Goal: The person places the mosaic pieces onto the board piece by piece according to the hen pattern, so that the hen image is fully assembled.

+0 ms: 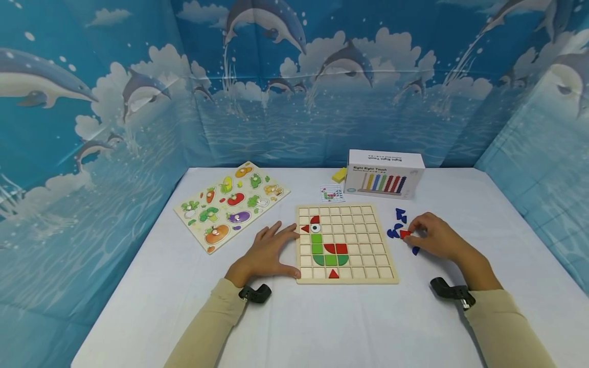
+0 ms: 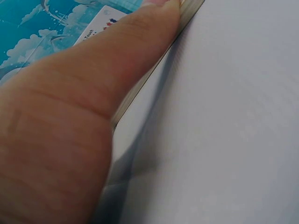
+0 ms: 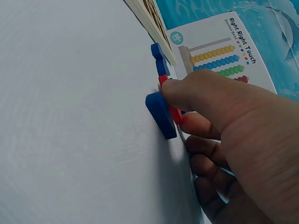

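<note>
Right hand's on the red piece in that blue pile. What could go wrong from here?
1. The right hand pinches the red piece with blue pieces touching it; lifting may drag or scatter them.
2. The grip looks like fingertips only, so the piece could slip.
3. The left hand merely rests against the grid board; a bump might shift placed tiles.

Backdrop [image 1: 294, 76] of printed fabric encloses the scene on three sides: blue sea, white clouds, leaping dolphins, creases visible across the centre. Side panels slope in at the left and right edges of the frame. White table [image 1: 322, 327] fills the lower middle, surface matte. Light even and soft, with faint shadows only.
</note>
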A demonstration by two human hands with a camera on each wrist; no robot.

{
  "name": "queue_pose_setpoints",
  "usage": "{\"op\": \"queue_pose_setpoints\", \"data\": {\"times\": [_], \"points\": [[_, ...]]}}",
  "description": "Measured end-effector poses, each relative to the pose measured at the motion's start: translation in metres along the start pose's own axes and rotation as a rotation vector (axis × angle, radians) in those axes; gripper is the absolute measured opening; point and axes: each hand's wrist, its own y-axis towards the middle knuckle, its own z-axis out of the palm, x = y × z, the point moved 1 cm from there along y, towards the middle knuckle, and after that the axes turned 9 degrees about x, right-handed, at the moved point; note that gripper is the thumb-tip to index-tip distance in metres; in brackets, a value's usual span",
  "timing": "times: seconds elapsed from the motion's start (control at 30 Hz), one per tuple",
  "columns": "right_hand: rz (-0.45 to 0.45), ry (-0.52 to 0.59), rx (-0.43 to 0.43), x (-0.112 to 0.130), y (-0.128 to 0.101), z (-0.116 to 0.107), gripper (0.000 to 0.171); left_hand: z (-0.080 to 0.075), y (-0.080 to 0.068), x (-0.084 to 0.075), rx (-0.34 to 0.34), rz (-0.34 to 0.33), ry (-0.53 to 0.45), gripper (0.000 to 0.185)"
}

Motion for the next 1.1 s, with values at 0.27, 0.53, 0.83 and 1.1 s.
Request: {"op": "queue_pose_setpoints", "data": {"times": [0.27,0.53,0.83,1.1], "points": [[-0.082,0.011,0.023,-0.001,-0.002,0.0,0.024,-0.001,-0.001,-0.001,0.002,0.0,-0.009,0.099],[-0.144,-0.016,0.002,0.001,-0.001,0.0,0.018,-0.003,-0.001,-0.002,0.005,0.012,-0.012,0.099],[-0.172,-0.026,-0.042,0.001,-0.002,0.002,0.018,-0.003,-0.001,-0.002,0.002,0.017,-0.01,0.099],[-0.231,0.004,-0.06,0.009,-0.003,0.0,0.021,-0.001,0.0,0.0,0.004,0.009,0.006,0.1]]}}
